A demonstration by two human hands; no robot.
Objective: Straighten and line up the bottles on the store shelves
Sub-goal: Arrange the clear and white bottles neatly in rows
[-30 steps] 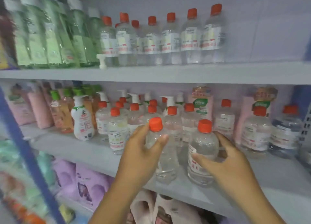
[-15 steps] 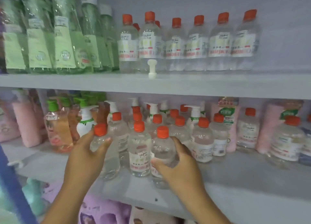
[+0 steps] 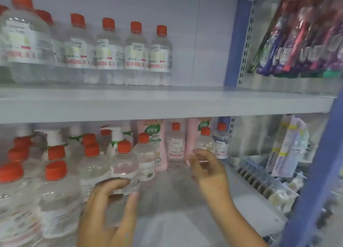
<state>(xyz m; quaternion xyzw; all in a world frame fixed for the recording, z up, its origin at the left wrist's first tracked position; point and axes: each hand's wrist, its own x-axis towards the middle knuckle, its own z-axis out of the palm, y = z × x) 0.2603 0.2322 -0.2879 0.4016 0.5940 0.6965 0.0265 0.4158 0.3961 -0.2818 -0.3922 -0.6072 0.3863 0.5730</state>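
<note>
Rightward you've swung since a second ago; your left hand now wraps a clear red-capped plastic bottle at the lower grey shelf's front, fingers curled round its base. Your right hand hangs loose, gripping nothing. Careful: nudge too hard and its packed neighbours topple.

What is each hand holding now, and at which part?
The left hand grips a clear red-capped bottle around its lower body. The right hand holds nothing; its fingers are open.
</note>
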